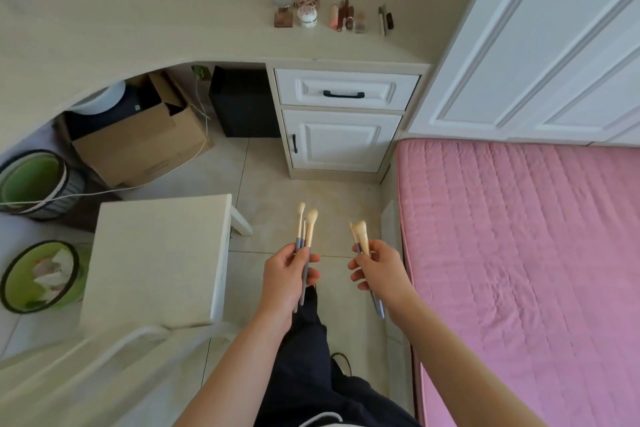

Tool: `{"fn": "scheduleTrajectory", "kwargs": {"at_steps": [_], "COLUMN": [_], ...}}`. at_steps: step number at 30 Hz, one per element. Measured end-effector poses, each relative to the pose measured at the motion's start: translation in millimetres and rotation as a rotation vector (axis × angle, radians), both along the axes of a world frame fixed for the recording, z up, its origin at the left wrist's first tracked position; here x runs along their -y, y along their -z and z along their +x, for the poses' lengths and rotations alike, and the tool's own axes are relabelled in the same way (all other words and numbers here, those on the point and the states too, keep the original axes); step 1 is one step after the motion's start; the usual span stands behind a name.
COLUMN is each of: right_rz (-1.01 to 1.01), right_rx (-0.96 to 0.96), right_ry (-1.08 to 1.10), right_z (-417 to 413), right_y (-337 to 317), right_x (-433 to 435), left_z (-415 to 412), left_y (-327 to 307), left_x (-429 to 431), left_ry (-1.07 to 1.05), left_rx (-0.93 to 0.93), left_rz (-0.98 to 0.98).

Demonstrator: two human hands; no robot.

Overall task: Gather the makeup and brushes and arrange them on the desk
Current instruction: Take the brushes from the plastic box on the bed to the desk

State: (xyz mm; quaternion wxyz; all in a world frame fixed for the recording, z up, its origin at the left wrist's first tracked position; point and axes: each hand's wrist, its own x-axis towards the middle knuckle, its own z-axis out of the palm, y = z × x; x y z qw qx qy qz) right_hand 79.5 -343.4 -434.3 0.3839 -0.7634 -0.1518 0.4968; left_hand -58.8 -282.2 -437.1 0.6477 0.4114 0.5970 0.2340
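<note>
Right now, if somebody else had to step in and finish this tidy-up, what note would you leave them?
Left hand: grips a bunch of brushes, heads up.
Right hand: grips a second bunch, heads up.
Both hands are over the floor between the stool and the bed, short of the desk.
Done: makeup stands in a row at the desk's right end, and the brushes are gathered.
Left: carry both bunches to the desk and lay them out, probably beside the makeup.
</note>
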Motion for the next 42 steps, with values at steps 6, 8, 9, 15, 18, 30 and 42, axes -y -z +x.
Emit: {"fn": "scheduleTrajectory", "kwargs": {"at_steps": [6,8,9,15,18,30,42], "right_rz": [0.017,0.026,0.029,0.032,0.024,0.046,0.048], "right_rx": [0.005,0.004,0.006,0.006,0.001,0.000,-0.024], "right_ry": [0.077,0.101,0.111,0.168,0.204,0.197,0.144], "right_z": [28,36,41,70,90,216,327], "right_y": [-3,-5,-5,-7,-4,-3,-19], "right_x": [-78,-105,-117,-178,-203,-307,-396], "left_z": [30,39,44,78,100,227,350], "left_y": [-5,-8,-8,-13,-14,-14,-18], "left_x": [-90,-120,-134,-201,-227,-318,-394], "left_ry": [0.049,0.073,0.080,0.106,0.123,0.052,-0.023], "left_rx": [0.005,0.005,0.010,0.039,0.050,0.083,0.109], "left_rz": [0.018,0.024,0.020,0.003,-0.010,-0.031,-0.086]}}
